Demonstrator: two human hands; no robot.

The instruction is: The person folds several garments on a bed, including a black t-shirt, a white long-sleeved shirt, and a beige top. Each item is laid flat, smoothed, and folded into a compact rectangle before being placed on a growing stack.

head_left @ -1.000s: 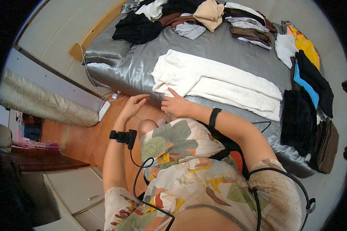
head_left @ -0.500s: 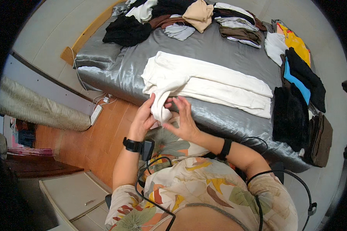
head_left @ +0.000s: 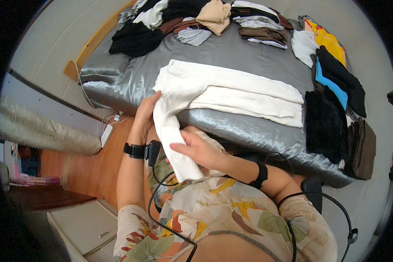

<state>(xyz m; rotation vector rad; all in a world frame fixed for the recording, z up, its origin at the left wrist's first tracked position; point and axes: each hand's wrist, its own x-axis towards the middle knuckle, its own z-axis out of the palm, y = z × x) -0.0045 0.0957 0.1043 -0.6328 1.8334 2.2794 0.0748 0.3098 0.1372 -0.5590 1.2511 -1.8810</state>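
Observation:
A white knit sweater (head_left: 231, 94) lies folded lengthwise along the near side of the bed, its body flat on the grey satin sheet. One sleeve (head_left: 168, 126) hangs over the bed's edge toward my lap and ends in a ribbed cuff (head_left: 187, 168). My left hand (head_left: 148, 109) grips the garment's left edge, near the top of that sleeve; most of its fingers are hidden. Lower down, my right hand (head_left: 198, 148) is closed round the sleeve above the cuff, thumb on top and fingers partly underneath.
Folded clothes (head_left: 262, 32) and a black heap (head_left: 135, 41) line the bed's far side. More piles, including black garments (head_left: 325, 126), stand along its right end. A power strip (head_left: 107, 135) lies on the wooden floor at left. Black cables (head_left: 150, 209) cross my front.
The sleeve, bunched between my hands before, now hangs straight with its cuff showing. My left hand has moved up and left along the sweater; my right hand has come down toward me.

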